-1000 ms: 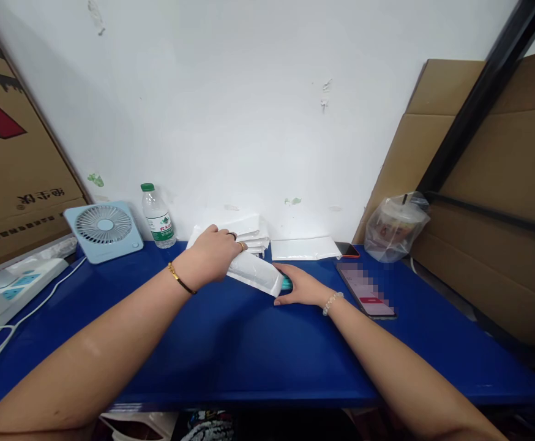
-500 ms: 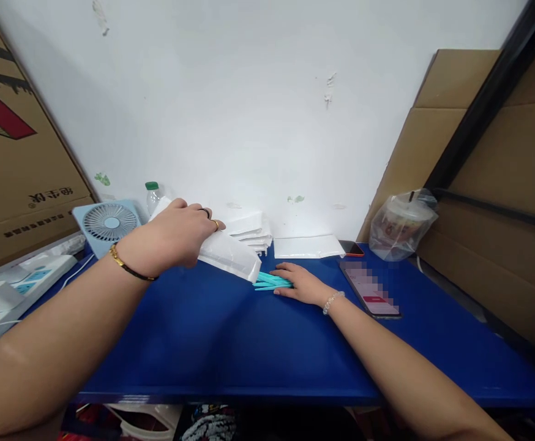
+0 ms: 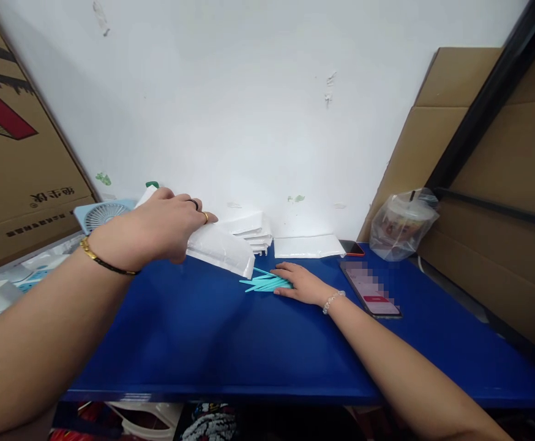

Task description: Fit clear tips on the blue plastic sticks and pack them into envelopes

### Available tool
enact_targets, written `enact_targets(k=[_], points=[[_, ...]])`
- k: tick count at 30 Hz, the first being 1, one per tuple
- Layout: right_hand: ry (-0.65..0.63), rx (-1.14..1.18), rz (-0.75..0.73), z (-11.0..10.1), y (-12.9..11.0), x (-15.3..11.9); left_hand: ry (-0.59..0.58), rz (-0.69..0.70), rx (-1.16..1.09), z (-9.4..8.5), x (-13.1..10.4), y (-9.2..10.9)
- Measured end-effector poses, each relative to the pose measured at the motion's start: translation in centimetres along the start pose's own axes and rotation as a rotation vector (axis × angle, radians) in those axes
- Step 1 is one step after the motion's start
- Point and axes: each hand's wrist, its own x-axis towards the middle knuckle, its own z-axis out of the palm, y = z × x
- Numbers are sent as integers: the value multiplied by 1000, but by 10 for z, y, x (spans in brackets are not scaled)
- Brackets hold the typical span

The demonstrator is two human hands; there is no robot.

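Note:
My left hand [image 3: 169, 220] is closed on a white packet [image 3: 224, 248], raised over the blue table with its lower end slanting down to the right. Just beyond that end, several thin turquoise sticks [image 3: 264, 282] lie fanned out on the table. My right hand [image 3: 302, 285] rests over the right ends of the sticks, its fingers spread and palm down. Behind the packet is a stack of white packets [image 3: 256, 229]. One more flat white packet [image 3: 308, 246] lies against the wall.
On the blue table [image 3: 231, 349], a phone [image 3: 373, 291] lies to the right, with a bagged drink cup [image 3: 403, 223] behind it. A second phone [image 3: 352, 247] is near the wall. A light blue fan [image 3: 104, 214] and power strips [image 3: 33, 278] stand left, beside cardboard [image 3: 24, 153].
My left hand has moved left with the packet, uncovering more of the turquoise sticks, which are now more spread out. My right hand has stayed in place.

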Motion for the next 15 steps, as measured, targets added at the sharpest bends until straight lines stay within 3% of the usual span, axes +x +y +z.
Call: enact_targets(k=[8, 11, 15], points=[[-10, 46, 7, 0, 0, -1, -152, -158, 129, -45, -15, -2], [-20, 59, 10, -1, -1, 0, -241, -226, 139, -31, -24, -9], [-43, 84, 18, -1, -6, 0, -425, -309, 67, 18, -41, -28]])
